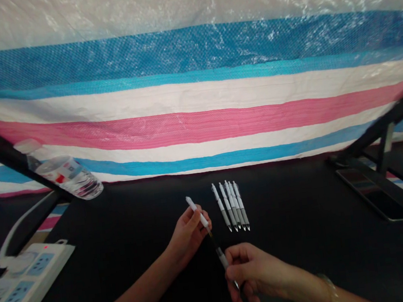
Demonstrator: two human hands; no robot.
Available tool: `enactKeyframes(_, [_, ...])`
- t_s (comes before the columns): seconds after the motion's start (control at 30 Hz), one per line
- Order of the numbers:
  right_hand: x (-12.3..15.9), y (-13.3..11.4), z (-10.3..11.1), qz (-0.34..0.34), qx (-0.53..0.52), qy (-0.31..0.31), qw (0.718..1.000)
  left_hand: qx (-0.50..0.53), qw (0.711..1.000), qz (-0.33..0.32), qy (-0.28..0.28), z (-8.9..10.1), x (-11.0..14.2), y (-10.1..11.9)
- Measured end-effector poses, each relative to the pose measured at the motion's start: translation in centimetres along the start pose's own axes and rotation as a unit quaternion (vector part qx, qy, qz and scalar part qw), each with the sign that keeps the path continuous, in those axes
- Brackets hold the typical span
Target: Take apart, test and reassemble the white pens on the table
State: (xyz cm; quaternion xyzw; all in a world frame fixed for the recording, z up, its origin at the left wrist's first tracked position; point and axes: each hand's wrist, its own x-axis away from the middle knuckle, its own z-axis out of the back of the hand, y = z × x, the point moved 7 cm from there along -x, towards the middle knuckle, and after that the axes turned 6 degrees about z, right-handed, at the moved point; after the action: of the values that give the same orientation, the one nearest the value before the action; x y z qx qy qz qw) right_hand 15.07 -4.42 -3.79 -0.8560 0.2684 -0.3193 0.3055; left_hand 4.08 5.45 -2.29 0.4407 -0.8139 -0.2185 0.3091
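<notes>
My left hand (187, 233) pinches the white upper barrel of a pen (199, 214), its top pointing up and away. My right hand (255, 272) is closed round the pen's grey lower grip section (222, 257); a thin dark refill shows between the two halves, which sit slightly apart. Both hands hover just above the black table (131, 238). Several whole white-and-grey pens (231, 206) lie side by side on the table just beyond my right hand, tips toward me.
A clear water bottle (67, 176) lies tilted at the back left beside a black bar. A white power strip (19, 286) sits at the left edge. A dark phone (374, 193) lies at right. A striped tarp (198, 122) hangs behind.
</notes>
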Motion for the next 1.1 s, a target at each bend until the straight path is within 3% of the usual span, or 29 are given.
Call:
enactKeyframes(0.3, [-0.4, -0.4, 0.7, 0.049, -0.049, 0.042, 0.997, -0.135, 0.989, -0.007, -0.062, -1.7, 1.2, -0.7])
enactKeyframes(0.57, [-0.6, 0.0, 0.8, 0.044, -0.080, 0.028, 0.995, -0.144, 0.985, 0.028, -0.086, -1.7, 1.3, -1.0])
enactKeyframes(0.9, [-0.4, -0.5, 0.6, 0.060, -0.066, 0.010, 0.996, -0.101, 0.995, 0.003, 0.012, -0.8, 1.1, -0.3])
enactKeyframes(1.1, [-0.6, -0.2, 0.9, 0.050, -0.090, 0.015, 0.995, -0.086, 0.996, 0.001, 0.011, -0.5, 0.8, -0.5])
